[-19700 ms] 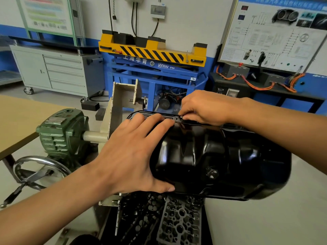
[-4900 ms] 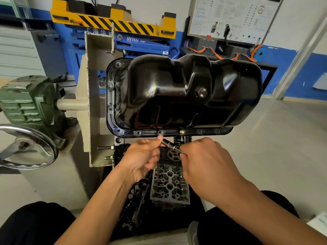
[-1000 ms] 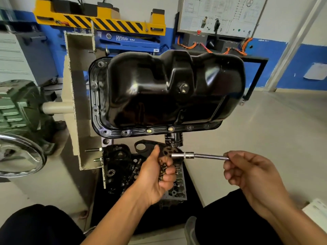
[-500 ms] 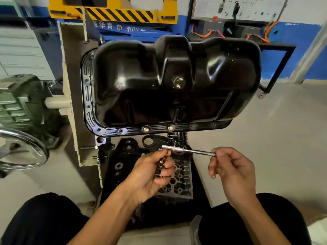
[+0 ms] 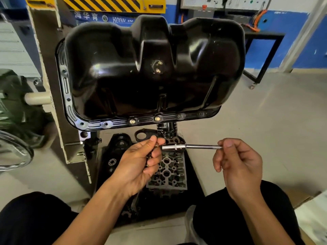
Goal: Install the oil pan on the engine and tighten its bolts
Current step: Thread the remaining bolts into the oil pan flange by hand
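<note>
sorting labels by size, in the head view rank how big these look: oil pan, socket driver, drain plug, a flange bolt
1. oil pan, by far the largest
2. socket driver, long but thin
3. drain plug
4. flange bolt, clearly smaller than the plug

Pan (image 5: 154, 68): one.
Drain plug (image 5: 158, 66): one, on the pan's face.
Seated bolts (image 5: 132, 121): two, side by side in the lower flange (image 5: 120, 123).
Empty holes (image 5: 180, 116): four along the lower flange, two on each side of the seated pair.
Loose bolts (image 5: 148, 157): a small bunch in the left palm; the number cannot be told.
Driver (image 5: 185, 147): one.
Hands: two, the left hand (image 5: 139, 161) holding the loose bolts and the right hand (image 5: 238, 163) holding the driver.
Filter (image 5: 166, 129): one.
Handwheel (image 5: 14, 152): one.
</note>
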Demonstrator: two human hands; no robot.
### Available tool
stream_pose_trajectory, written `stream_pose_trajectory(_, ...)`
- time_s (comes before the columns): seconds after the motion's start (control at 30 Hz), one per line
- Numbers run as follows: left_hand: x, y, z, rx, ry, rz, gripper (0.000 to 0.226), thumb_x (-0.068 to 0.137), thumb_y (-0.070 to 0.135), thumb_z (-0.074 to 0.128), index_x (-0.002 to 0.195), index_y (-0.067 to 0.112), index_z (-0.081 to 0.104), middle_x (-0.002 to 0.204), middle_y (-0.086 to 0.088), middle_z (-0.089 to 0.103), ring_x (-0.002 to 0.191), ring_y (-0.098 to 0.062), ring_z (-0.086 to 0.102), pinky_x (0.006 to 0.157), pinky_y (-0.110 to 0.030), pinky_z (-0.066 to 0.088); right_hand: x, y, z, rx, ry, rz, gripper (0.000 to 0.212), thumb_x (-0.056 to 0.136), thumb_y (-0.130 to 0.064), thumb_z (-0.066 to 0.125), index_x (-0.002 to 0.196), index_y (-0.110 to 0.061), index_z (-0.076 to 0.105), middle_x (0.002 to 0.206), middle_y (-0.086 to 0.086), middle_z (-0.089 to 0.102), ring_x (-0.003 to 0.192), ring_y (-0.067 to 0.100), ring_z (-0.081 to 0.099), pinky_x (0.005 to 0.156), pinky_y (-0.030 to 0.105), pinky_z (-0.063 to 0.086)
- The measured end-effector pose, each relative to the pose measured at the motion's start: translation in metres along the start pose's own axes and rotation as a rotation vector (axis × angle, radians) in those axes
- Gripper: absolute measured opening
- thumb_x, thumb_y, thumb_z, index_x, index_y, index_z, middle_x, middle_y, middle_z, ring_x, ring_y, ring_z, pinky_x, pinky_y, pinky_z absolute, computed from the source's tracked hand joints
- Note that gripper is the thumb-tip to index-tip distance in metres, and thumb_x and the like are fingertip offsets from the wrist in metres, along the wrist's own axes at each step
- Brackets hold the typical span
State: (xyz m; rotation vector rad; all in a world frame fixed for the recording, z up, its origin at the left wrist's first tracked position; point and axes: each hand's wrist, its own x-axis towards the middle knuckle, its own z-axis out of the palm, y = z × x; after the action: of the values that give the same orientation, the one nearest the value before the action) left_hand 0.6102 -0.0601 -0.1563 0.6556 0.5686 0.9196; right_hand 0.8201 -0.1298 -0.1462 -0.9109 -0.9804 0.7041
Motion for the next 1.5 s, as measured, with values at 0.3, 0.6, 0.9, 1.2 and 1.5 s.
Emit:
stream_pose_trajectory(0.3, -0.001, -0.005, 0.013, -0.002, 0.019, 0.036, 0.017, 0.091, 0.026, 0.056, 0.091, 0.010, 0.051, 0.059, -0.002, 0.043, 0.043, -0.007, 0.034, 0.032, -0.015, 0.024, -0.011, 0.003, 0.007, -0.054, 0.040, -0.082, 0.022, 0.090, -0.045, 0.065, 0.083, -0.025, 0.072, 0.056, 0.001, 0.060, 0.045, 0.016, 0.053, 0.046, 0.019, 0.044)
stream_pose_trajectory(0.6, 0.008, -0.002, 0.021, -0.061, 0.055, 0.017, 0.025, 0.088, 0.028, 0.060, 0.079, 0.012, 0.042, 0.060, -0.002, 0.041, 0.042, -0.008, 0.034, 0.032, -0.016, 0.021, -0.010, -0.009, 0.009, -0.326, -0.079, -0.432, 0.011, 0.100, -0.036, 0.055, 0.098, -0.039, 0.066, 0.066, -0.013, 0.063, 0.053, 0.010, 0.060, 0.052, 0.018, 0.046)
stream_pose_trajectory(0.9, 0.026, -0.005, 0.054, 0.008, -0.009, -0.016, 0.035, 0.092, 0.035, 0.053, 0.070, 0.007, 0.046, 0.054, -0.003, 0.042, 0.040, -0.008, 0.033, 0.031, -0.016, 0.021, 0.003, -0.015, 0.004, -0.464, 0.020, -0.775, 0.010, 0.102, -0.025, 0.052, 0.096, -0.029, 0.059, 0.081, -0.021, 0.059, 0.058, 0.007, 0.057, 0.052, 0.021, 0.041)
stream_pose_trajectory(1.2, 0.040, -0.007, 0.070, 0.082, 0.119, -0.077, 0.033, 0.103, 0.031, 0.047, 0.078, 0.010, 0.046, 0.057, -0.002, 0.044, 0.043, -0.010, 0.032, 0.034, -0.018, 0.017, 0.005, -0.013, -0.005, -0.553, 0.000, -0.767, 0.016, 0.102, -0.021, 0.051, 0.093, -0.013, 0.062, 0.074, -0.011, 0.055, 0.061, 0.005, 0.054, 0.057, 0.016, 0.040)
stream_pose_trajectory(1.5, 0.047, -0.011, 0.074, -0.162, 0.000, -0.039, 0.029, 0.104, 0.027, 0.043, 0.109, 0.004, 0.059, 0.061, 0.001, 0.039, 0.044, -0.007, 0.033, 0.034, -0.016, 0.021, 0.006, -0.010, 0.012, -0.641, 0.095, -0.753, 0.030, 0.102, -0.021, 0.051, 0.083, -0.003, 0.068, 0.076, -0.017, 0.052, 0.063, -0.005, 0.047, 0.064, 0.004, 0.033)
